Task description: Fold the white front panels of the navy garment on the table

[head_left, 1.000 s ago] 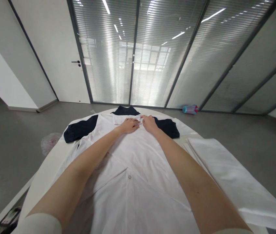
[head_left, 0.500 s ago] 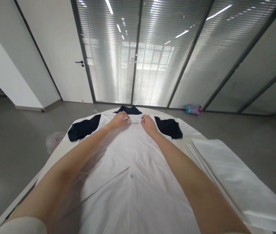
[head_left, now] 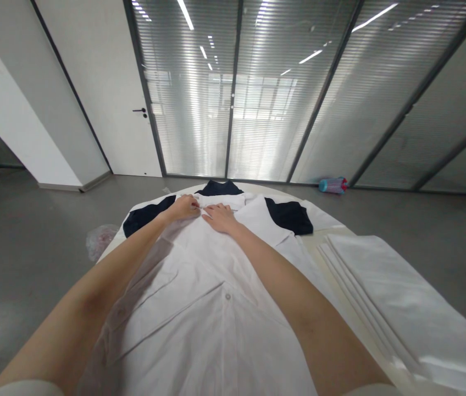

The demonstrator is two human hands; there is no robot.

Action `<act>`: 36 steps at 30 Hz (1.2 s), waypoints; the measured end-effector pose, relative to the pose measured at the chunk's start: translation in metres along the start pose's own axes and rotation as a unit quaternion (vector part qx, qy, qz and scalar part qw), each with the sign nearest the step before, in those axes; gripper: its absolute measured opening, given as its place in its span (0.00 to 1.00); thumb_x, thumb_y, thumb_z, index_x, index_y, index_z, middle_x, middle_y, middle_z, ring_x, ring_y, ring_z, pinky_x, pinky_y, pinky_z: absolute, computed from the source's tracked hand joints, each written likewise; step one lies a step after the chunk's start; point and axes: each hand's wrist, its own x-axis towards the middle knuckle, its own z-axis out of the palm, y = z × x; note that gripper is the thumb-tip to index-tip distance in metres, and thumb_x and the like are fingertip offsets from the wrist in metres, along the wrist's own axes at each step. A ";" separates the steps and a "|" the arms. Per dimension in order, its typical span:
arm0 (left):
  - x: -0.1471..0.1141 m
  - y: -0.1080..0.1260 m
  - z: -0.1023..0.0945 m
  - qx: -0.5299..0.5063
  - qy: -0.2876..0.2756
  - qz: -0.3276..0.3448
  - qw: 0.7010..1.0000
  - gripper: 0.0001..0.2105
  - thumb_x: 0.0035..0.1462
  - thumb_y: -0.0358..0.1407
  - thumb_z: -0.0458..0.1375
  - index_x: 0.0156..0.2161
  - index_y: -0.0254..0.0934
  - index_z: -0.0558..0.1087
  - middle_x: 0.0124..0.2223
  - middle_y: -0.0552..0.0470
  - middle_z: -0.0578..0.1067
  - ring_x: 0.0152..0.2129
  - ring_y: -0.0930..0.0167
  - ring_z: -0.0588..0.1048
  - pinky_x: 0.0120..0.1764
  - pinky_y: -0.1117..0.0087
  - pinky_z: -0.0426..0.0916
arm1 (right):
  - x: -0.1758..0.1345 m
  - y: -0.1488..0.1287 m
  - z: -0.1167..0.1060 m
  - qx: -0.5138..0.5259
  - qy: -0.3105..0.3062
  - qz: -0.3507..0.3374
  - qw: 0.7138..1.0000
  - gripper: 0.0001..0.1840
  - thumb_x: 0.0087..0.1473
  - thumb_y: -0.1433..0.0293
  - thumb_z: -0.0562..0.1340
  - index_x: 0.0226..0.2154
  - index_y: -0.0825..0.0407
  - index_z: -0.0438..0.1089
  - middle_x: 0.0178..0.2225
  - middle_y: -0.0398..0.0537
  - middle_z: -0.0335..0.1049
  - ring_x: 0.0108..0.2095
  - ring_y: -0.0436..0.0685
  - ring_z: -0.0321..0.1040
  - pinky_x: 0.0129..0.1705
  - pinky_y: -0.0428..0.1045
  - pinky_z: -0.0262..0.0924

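Note:
A white buttoned garment (head_left: 216, 264), perhaps a coat or shirt, lies spread towards me, a button showing down its front. At its far end my left hand (head_left: 187, 207) is closed, fingers pinching the cloth near the neck. Just right of it, my right hand (head_left: 220, 218) rests on the same white cloth with its fingers stretched out and the thumb apart. From under the white cloth, a dark navy garment (head_left: 220, 188) shows beyond the hands and at both sides. The exact fold in the left fingers is partly hidden.
A stack of folded white cloth (head_left: 398, 297) lies on the pale table (head_left: 319, 253) at right. A clear plastic bag (head_left: 100, 241) is on the floor at left. Near the glass partition lies a blue and pink bundle (head_left: 332, 185). A white door (head_left: 121, 137) stands behind.
Both hands have shifted left along the neck of the white garment. My right hand has gone from a pinch to stretched fingers and is now close beside the left. The view has shifted slightly.

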 end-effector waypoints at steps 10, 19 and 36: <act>-0.009 0.032 0.010 0.046 0.111 -0.046 0.992 0.12 0.55 0.31 0.57 0.44 0.37 0.78 0.47 0.44 0.73 0.44 0.62 0.73 0.50 0.61 0.68 | -0.011 0.018 -0.018 0.036 0.070 0.072 0.994 0.22 0.69 0.63 0.48 0.59 0.49 0.65 0.61 0.52 0.64 0.60 0.61 0.58 0.60 0.57 0.50; 0.001 0.082 0.001 0.069 0.014 0.032 0.997 0.11 0.58 0.26 0.54 0.40 0.35 0.79 0.42 0.45 0.77 0.39 0.63 0.74 0.47 0.61 0.67 | -0.057 0.077 -0.060 0.004 0.032 0.215 0.976 0.18 0.65 0.68 0.51 0.49 0.51 0.73 0.54 0.56 0.70 0.55 0.65 0.65 0.56 0.59 0.56; -0.098 0.411 0.035 -0.071 -0.021 0.613 0.786 0.14 0.58 0.33 0.57 0.49 0.37 0.75 0.53 0.42 0.73 0.48 0.63 0.73 0.42 0.63 0.67 | -0.124 0.149 -0.098 0.112 -0.218 0.388 0.888 0.08 0.45 0.70 0.72 0.25 0.56 0.73 0.21 0.47 0.72 0.22 0.52 0.69 0.26 0.46 0.65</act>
